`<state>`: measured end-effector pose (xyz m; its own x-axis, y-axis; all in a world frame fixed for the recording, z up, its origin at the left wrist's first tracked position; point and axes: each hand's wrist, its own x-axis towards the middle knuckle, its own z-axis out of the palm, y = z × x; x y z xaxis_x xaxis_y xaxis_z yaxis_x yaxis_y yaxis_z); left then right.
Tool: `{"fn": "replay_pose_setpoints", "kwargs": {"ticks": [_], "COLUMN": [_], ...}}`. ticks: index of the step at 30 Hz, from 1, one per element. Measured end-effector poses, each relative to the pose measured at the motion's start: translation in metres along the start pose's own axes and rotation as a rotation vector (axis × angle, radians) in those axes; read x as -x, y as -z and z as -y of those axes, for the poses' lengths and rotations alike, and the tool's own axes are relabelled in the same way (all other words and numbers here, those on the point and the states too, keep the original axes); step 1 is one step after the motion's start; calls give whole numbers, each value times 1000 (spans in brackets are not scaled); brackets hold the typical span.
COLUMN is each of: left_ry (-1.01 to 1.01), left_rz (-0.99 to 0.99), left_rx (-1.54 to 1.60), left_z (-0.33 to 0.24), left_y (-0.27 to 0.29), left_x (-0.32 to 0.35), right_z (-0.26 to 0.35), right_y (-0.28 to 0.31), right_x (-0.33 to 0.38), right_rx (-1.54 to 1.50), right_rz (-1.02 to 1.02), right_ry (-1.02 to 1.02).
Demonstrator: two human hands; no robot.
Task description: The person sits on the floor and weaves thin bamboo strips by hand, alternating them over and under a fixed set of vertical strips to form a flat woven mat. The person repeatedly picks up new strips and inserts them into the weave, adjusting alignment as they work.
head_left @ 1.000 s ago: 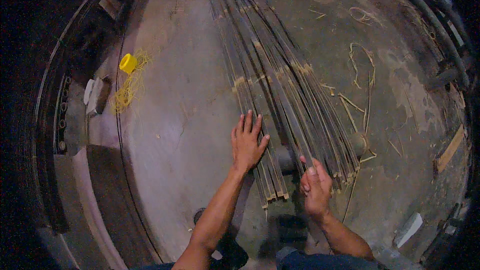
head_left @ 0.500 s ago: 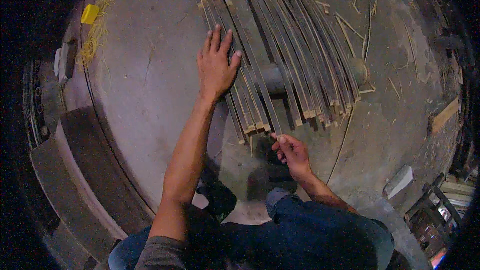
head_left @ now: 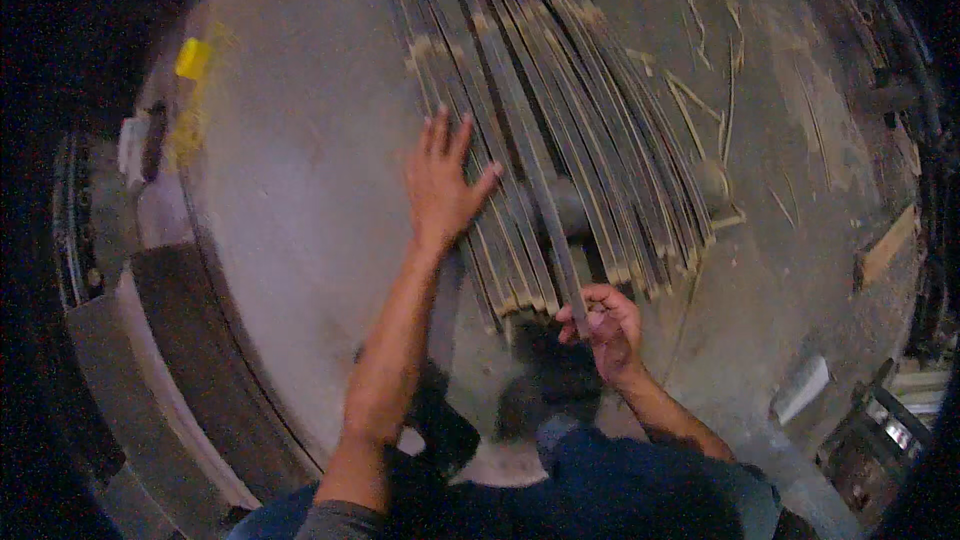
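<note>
Two hands (head_left: 445, 188) (head_left: 614, 336) are at strips (head_left: 548, 205), a yellow tub (head_left: 193, 58) well apart.

Left sleeve (head_left: 342, 520): short, dark grey, edge near the elbow
Forearms (head_left: 392, 340): bare
Left hand (head_left: 440, 190): bare, slightly blurred
Right hand (head_left: 614, 335): bare
Trousers (head_left: 640, 485): dark blue, nearly black across the lap

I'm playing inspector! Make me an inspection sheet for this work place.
Surface: grey floor, patchy at right
Job's things: long dark strips, fanned out across a thick cylinder
Clutter: yellow object, tangled yellow string, thin pale offcuts
Grips: left hand open over the leftmost strips; right hand at one strip's end, too blurred to tell if closed
Cables: nothing seen
Surroundings: brown panel at left, white wedge-shaped block at lower right; rim too dark to tell
</note>
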<state>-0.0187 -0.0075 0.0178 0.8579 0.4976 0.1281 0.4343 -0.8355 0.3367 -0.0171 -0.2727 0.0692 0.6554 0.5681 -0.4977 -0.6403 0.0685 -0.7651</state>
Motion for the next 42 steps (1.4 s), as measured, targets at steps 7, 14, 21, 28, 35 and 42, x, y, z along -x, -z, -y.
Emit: {"fn": "replay_pose_setpoints", "kwargs": {"ticks": [7, 14, 21, 28, 35, 42], "left_ry": [15, -6, 14, -12, -43, -36], "left_rz": [14, 5, -31, -31, -54, -35], "left_rx": [43, 72, 130, 45, 12, 17], "left_z": [-8, -14, 3, -8, 5, 4], "left_y": [5, -3, -7, -4, -9, -11], "left_x": [-3, -3, -3, -4, -4, -6], "right_z": [69, 1, 0, -23, -34, -41], "right_y": [-52, -2, -1, 19, 13, 17], "right_x": [-32, -44, -35, 9, 20, 3], "right_rx": [408, 798, 1090, 616, 138, 77], "right_rz": [-3, -101, 53, -141, -29, -35], "right_ry": [263, 397, 336, 176, -80, -308]}}
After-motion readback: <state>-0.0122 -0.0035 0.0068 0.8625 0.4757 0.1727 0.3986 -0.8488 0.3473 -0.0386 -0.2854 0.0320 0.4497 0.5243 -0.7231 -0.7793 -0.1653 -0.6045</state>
